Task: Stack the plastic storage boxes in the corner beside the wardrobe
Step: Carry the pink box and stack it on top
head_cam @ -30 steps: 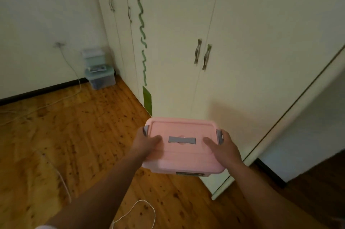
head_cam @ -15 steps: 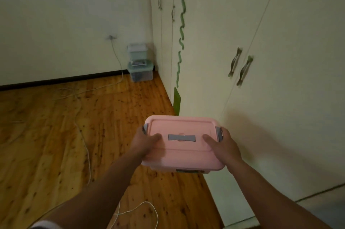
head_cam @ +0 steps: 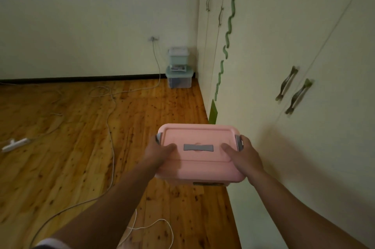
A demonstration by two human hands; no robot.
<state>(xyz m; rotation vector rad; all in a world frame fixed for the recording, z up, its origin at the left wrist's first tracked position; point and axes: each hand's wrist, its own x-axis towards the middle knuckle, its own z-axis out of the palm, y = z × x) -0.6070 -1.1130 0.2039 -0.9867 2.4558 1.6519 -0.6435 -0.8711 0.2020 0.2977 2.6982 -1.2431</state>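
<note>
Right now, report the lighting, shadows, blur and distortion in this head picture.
Head view: dim, greenish light, no glare; the pink box and right hand throw a soft shadow on the wardrobe; the wide lens bows its door lines; the door handles smear with motion blur; the corner boxes look soft.

Bare left hand (head_cam: 158,153), right hand (head_cam: 246,155) and forearms; a whitish sleeve edge (head_cam: 49,243) shows on the left arm.
</note>
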